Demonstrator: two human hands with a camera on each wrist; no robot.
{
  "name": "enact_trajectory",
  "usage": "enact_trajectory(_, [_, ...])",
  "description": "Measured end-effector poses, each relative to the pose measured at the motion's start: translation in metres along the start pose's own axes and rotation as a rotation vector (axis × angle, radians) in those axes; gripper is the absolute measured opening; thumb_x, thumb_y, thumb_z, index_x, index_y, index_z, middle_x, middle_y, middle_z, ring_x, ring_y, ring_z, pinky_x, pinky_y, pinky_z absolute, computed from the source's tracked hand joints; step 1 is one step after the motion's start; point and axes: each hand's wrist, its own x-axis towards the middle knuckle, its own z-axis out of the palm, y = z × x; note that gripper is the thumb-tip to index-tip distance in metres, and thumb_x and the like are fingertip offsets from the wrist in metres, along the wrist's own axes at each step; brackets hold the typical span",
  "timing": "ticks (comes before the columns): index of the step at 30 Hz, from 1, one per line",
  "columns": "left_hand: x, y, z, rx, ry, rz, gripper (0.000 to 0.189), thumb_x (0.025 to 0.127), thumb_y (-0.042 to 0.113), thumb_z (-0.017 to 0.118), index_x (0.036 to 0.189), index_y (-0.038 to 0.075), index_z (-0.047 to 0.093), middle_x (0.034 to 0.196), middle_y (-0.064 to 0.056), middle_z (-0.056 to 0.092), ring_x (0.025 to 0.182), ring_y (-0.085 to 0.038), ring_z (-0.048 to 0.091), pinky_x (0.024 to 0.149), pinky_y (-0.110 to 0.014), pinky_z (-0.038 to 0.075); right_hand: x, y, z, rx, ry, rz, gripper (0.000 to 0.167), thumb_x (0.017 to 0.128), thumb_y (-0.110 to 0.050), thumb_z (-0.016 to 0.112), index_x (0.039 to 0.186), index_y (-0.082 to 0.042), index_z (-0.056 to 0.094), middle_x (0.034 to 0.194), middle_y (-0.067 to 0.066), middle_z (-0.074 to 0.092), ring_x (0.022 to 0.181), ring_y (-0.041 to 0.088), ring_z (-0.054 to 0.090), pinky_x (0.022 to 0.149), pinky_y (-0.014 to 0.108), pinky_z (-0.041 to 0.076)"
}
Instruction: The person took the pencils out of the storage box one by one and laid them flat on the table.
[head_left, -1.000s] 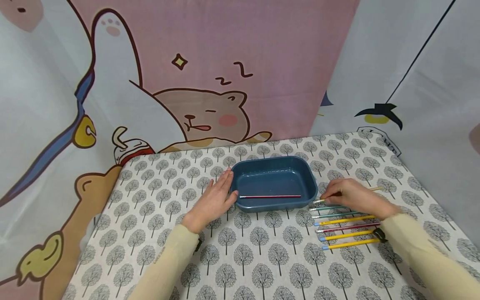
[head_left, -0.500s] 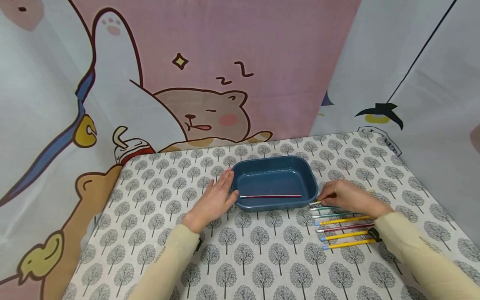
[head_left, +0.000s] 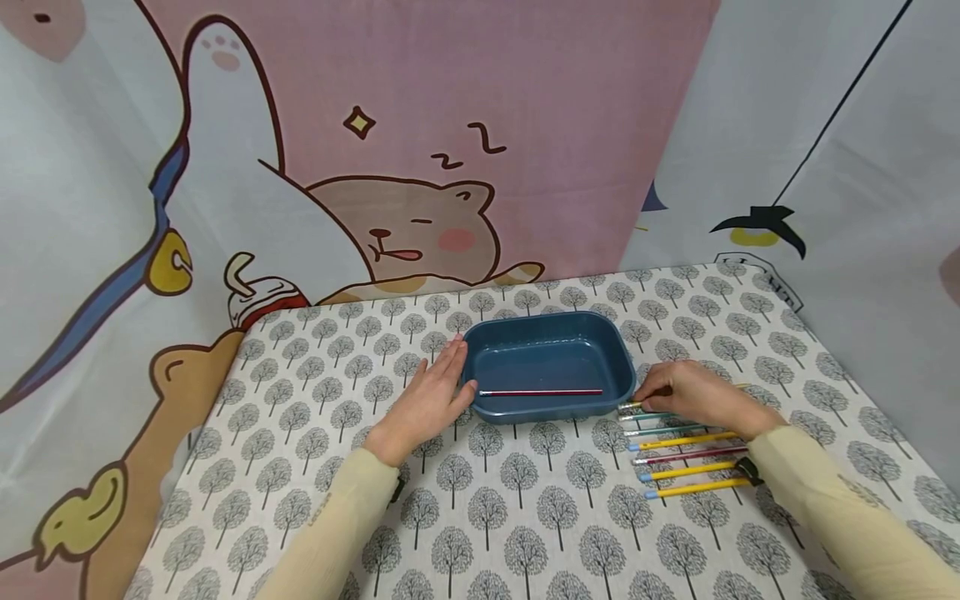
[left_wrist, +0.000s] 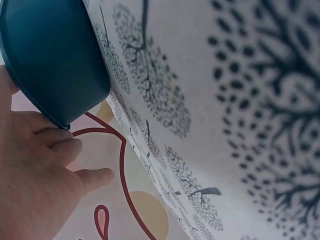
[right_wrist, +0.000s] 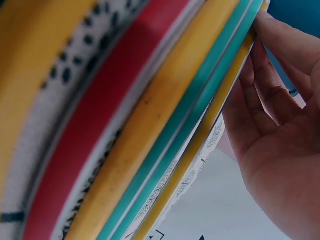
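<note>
My right hand (head_left: 701, 396) pinches a yellow pencil (right_wrist: 200, 132) near its eraser end, thumb on one side and fingers on the other. That pencil lies farthest back in a row, just right of the blue tray (head_left: 540, 367). Close beside it lie two teal pencils (head_left: 643, 417), partly hidden under the hand. A red pencil (head_left: 540, 392) lies along the tray's near side, inside it. My left hand (head_left: 423, 408) rests against the tray's left end with fingers extended; in the left wrist view its fingertips touch the rim.
Nearer me in the row are a yellow pencil (head_left: 678, 442), a dark red pencil (head_left: 693, 456) and more yellow pencils (head_left: 697, 489). A tree-print cloth (head_left: 517, 517) covers the table. Cartoon-print curtains (head_left: 570, 150) stand behind and at both sides.
The right hand has shifted slightly left and toward me, and the pinched pencil has moved closer to the teal ones. Over the last half second little has moved. The left hand has stayed put.
</note>
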Motion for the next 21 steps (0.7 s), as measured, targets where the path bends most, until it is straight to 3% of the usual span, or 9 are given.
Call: enact_trajectory(21, [-0.0001,0.0008,-0.0005,0.002,-0.008,-0.011,0.069,0.110,0.039,0.043,0.162,-0.002,0.023,0.170,-0.018,0.019,0.157,-0.029,0.018,0.121,-0.064,0.023,-0.0037,-0.0033,-0.0012,0.010,-0.001,0.055,0.016,0.091,-0.009,0.079,0.103,-0.019,0.082,0.102,-0.010,0.072,0.091,0.011,0.067,0.077,0.030,0.057])
